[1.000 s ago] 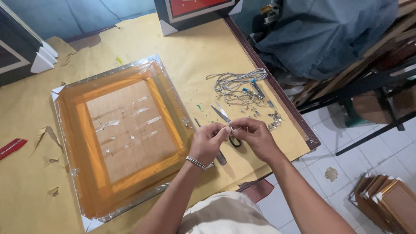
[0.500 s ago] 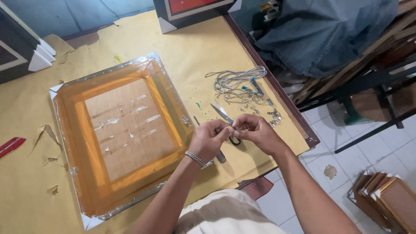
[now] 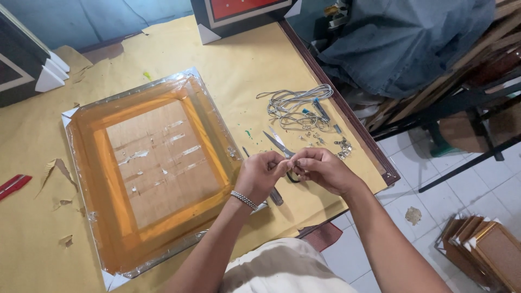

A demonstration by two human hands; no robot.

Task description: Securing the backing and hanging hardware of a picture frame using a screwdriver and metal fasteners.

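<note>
Frame wrapped in orange film lies flat on the table | left hand pinches a small item too tiny to identify | right hand pinches the same item, fingertips touching | scissors just behind hands | cord bundle farther right

Frame: wood, glossy orange plastic wrap. Table: matt brown paper. Scissors, wire, bracelet: shiny metal.

Prob. a framing workshop: wrapped frame on papered table, stacked frames on floor.
</note>
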